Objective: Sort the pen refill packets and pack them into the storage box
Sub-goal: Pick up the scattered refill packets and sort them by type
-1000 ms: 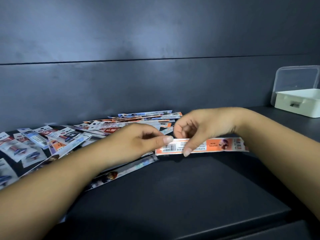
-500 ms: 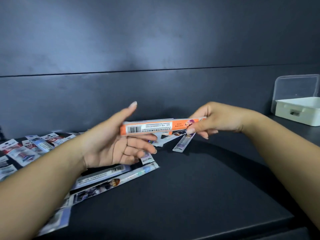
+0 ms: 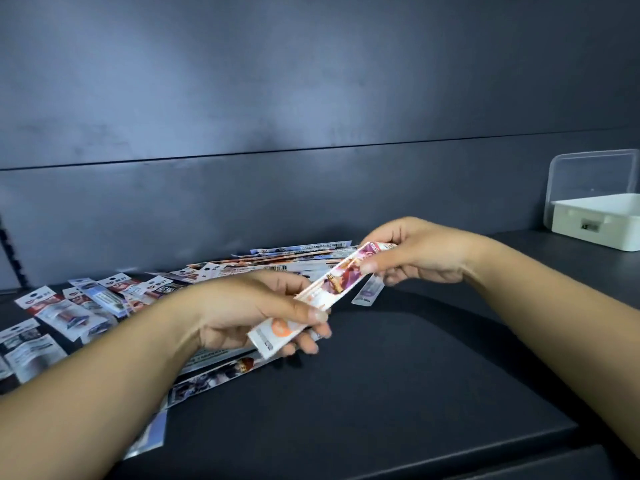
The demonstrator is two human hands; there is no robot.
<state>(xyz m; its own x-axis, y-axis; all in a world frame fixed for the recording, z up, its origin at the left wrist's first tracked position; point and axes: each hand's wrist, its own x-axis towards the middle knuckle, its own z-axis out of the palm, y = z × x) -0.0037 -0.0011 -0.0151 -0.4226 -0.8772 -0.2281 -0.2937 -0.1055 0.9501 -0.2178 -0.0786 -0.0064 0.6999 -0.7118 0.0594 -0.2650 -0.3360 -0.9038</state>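
Observation:
A long orange-and-white refill packet (image 3: 332, 285) with a cartoon print is held slantwise above the dark shelf. My left hand (image 3: 256, 313) grips its lower end. My right hand (image 3: 412, 251) pinches its upper end between thumb and fingers. A second, purple-toned packet (image 3: 369, 294) sticks out beneath my right hand; whether that hand holds it is unclear. The white storage box (image 3: 595, 221) stands at the far right, its clear lid (image 3: 588, 174) tipped up behind it.
Several long packets (image 3: 277, 261) are piled at the back centre against the dark wall. Several short packets (image 3: 65, 313) are spread at the left. More long packets (image 3: 214, 375) lie under my left forearm. The shelf's front edge (image 3: 485, 455) runs along the bottom right.
The packet was lifted off the shelf, held level showing its barcode side, then turned over and tilted. Its left end has dropped, and my left hand has closed around it.

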